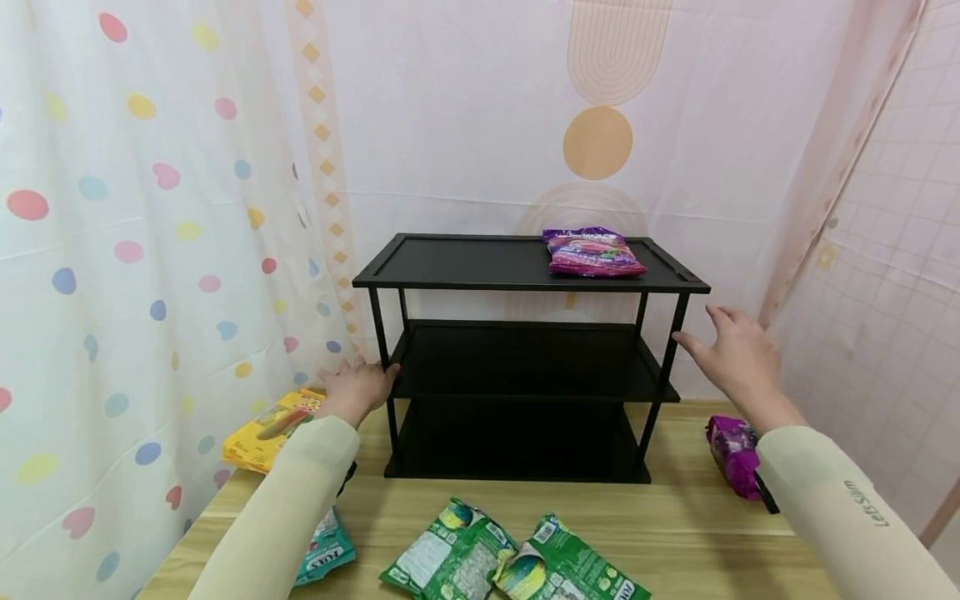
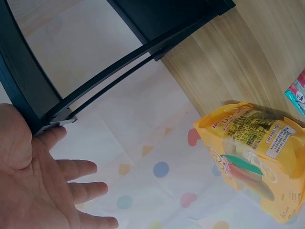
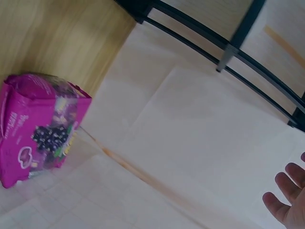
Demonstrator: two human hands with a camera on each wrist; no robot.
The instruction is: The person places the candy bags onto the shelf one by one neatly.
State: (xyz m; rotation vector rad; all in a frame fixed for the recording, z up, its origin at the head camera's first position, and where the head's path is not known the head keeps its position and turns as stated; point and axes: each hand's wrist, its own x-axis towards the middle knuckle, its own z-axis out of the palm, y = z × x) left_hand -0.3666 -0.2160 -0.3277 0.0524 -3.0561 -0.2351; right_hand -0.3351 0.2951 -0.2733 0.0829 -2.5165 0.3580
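Head view: a black three-tier rectangular rack [image 1: 480, 260] stands on a pale wood-grain desk [image 1: 697, 542], thin posts carrying flat trays; a glossy purple plastic packet [image 1: 595, 252] lies on its top tier, where the raised rim probably checks sliding; the left grip [image 1: 356, 389], released, meets the left post, perhaps steadying it; the right grip [image 1: 738, 354], also released, curves near the right post; left wrist view: fingers splay, well apart from a puffy yellow plastic packet [image 2: 252, 162]; right wrist view: a plump magenta plastic packet [image 3: 40, 126], berry-printed, sits untouched.

Black rack [image 1: 517, 360], yellow bag [image 1: 255, 443], green packets [image 1: 453, 554], white curtain [image 1: 90, 321] (multicoloured dots and hearts)
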